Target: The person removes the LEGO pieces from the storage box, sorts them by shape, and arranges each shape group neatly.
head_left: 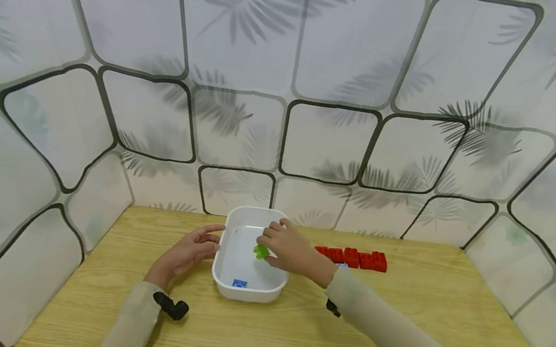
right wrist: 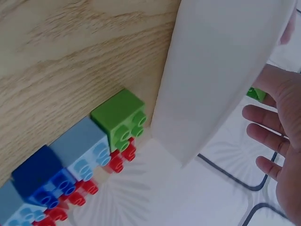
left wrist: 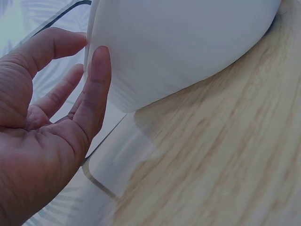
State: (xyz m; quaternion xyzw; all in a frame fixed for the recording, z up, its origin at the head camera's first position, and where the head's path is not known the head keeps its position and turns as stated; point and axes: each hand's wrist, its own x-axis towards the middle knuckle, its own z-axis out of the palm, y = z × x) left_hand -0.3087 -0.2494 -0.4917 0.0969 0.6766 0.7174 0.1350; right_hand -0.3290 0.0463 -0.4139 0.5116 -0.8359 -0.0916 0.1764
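Observation:
My right hand reaches over the white plastic bin and pinches a bright green toy building block between thumb and fingers. The right wrist view shows only a small part of that green block beyond the bin's wall. Down in the near end of the bin lies a blue block. My left hand is at the bin's left side, its fingers spread and relaxed. In the left wrist view the left hand's fingertips rest against the bin's rim and outer wall.
Right of the bin, a row of red blocks stands near the back wall. Before them, the right wrist view shows a green block, a dark blue block and light blue blocks. Patterned cloth walls surround the wooden table.

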